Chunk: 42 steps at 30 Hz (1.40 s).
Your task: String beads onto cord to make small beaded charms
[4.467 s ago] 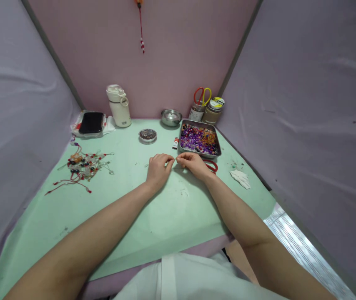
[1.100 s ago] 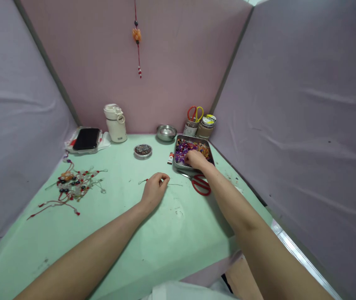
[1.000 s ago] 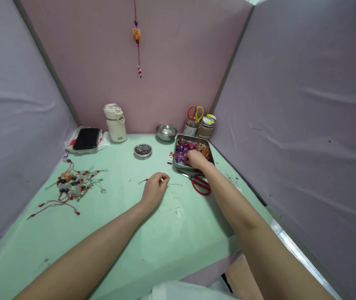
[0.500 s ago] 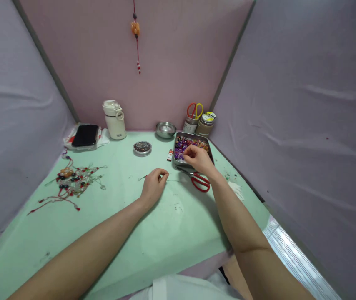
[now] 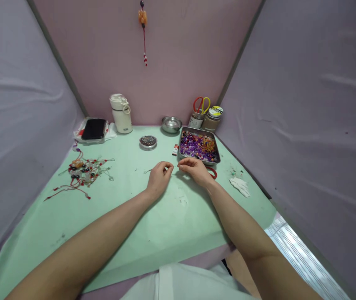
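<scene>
My left hand (image 5: 159,180) is pinched closed on a thin cord (image 5: 147,171), whose looped end sticks out to the left of the fingers. Just across a narrow gap, my right hand (image 5: 195,170) has thumb and forefinger closed on a tiny bead, too small to show its colour well. Behind the right hand stands a metal tray (image 5: 218,160) full of purple, orange and dark beads (image 5: 196,146). Red-handled scissors (image 5: 212,172) lie mostly hidden under that hand.
A pile of beaded strings (image 5: 86,171) lies at left. Along the back are a phone (image 5: 94,129), a white bottle (image 5: 122,116), a round case (image 5: 148,142), a steel bowl (image 5: 171,124), a scissors jar (image 5: 196,120) and a small tube (image 5: 175,149). White tissue (image 5: 239,186) lies right.
My right hand has left the bead tray and come down and left, close to my left hand's fingertips. It now covers most of the scissors. The view has shifted slightly.
</scene>
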Each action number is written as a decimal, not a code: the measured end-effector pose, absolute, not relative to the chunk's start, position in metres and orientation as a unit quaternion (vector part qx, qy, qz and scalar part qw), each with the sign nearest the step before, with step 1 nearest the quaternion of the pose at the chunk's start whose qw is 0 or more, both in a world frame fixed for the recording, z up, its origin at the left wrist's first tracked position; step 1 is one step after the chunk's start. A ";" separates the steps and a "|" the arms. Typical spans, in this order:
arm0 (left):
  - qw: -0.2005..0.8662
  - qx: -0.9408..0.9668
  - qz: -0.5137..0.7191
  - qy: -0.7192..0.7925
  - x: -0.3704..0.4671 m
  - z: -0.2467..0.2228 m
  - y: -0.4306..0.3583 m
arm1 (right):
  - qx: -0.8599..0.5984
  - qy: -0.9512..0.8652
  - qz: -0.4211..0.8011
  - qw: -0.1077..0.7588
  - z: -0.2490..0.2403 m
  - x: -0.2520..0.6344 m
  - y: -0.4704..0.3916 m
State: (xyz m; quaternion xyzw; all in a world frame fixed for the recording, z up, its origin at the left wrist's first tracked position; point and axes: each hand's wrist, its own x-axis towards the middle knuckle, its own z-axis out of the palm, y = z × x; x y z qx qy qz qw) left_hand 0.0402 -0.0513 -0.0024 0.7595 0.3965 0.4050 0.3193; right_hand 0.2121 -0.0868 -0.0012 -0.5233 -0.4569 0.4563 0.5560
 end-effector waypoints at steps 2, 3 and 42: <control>0.320 0.759 0.404 0.397 0.040 -0.002 -0.052 | -0.524 -0.463 0.453 0.553 -0.002 0.212 -0.087; 0.321 0.759 0.404 0.396 0.040 -0.002 -0.052 | -0.525 -0.467 0.451 0.550 -0.003 0.211 -0.087; 0.304 0.775 0.394 0.389 0.041 -0.004 -0.051 | -0.531 -0.497 0.447 0.521 -0.005 0.208 -0.089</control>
